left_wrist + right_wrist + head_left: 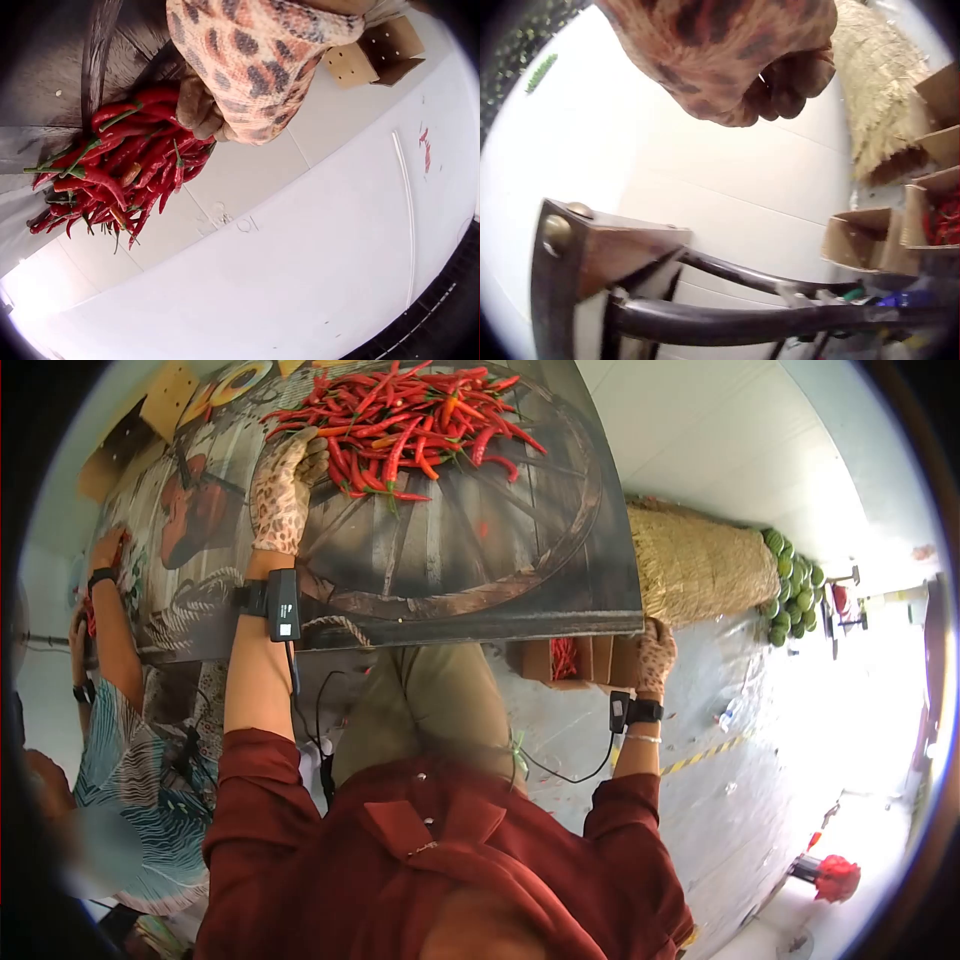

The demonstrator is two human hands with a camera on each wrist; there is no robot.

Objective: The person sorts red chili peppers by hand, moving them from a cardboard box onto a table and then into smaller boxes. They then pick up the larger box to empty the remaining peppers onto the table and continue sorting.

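A heap of red chili peppers (400, 425) lies on the wood-print tabletop (450, 560). My left hand (285, 495), in a leopard-print glove with tan fingers, is at the heap's left edge. Its curled fingers (196, 109) meet the red chilies (142, 161) in the left wrist view; I cannot tell whether they grip any. Off the table's right corner, my right hand (655, 655) hangs in a matching glove. The right wrist view shows its fingers (787, 94) curled in, with nothing showing between them. Its palm is hidden.
Below the right hand stand cardboard boxes (862, 240), one with red chilies (565, 658). A straw-coloured bundle (705, 565) and several green round fruits (795, 590) lie beyond. A studded wooden corner (562, 232) and dark bars are nearby. Another person's arm (118, 630) reaches at left.
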